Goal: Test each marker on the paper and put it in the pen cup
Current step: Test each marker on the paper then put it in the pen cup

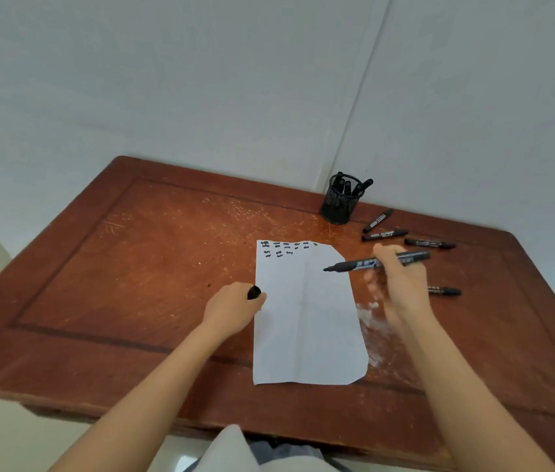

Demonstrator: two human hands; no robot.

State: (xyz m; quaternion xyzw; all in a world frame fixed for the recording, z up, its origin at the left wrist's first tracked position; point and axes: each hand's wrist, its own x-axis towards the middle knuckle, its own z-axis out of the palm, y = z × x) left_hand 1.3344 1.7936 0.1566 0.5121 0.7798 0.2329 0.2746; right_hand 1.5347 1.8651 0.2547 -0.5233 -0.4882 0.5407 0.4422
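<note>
Uncapped marker (pixel 347 266) pinched mid-barrel by right hand (pixel 398 284), tip projecting left over paper (pixel 306 318); cap (pixel 254 292) clenched in left hand (pixel 235 308).

One table (pixel 133 267) carries one sheet of paper (pixel 306 318), one pen cup (pixel 337 207) with what looks like four markers (pixel 358 189) inside, and four loose markers (pixel 385 235), while the left hand (pixel 235 308) holds one cap (pixel 254 292) and the right hand (pixel 400 284) one uncapped marker (pixel 354 266).

Worn on the head, wide-angle, looking forward and down from close above left hand (pixel 235 306) and right hand (pixel 400 284).
</note>
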